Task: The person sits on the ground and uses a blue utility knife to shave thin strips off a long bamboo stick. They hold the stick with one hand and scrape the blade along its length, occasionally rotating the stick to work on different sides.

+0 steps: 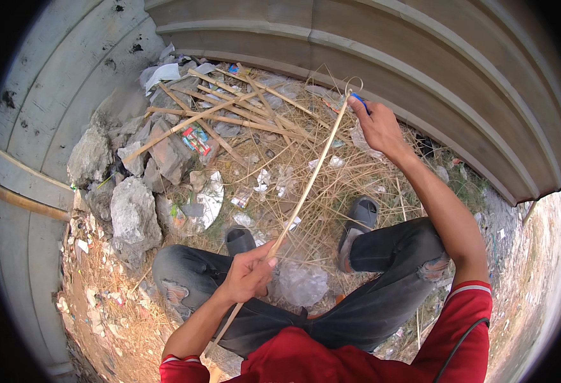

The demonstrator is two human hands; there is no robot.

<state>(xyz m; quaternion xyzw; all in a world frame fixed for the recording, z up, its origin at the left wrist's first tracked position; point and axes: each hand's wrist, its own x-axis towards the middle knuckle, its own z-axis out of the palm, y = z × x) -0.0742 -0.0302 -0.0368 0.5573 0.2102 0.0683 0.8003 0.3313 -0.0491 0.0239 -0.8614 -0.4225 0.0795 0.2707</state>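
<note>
By the left hand (248, 274), a long, narrow, pale wooden strip (313, 175) is pinched on its nearer half; by the right hand (380, 129), a partly hidden blue object (359, 102) is gripped at the strip's far end. Left of the strip, flat tan wooden slats (191, 126) and grey rocks (135, 214) are heaped; beneath it, dry straw (318, 223) is strewn; beyond it, the way is blocked by a brown ribbed metal wall (389, 48).
</note>
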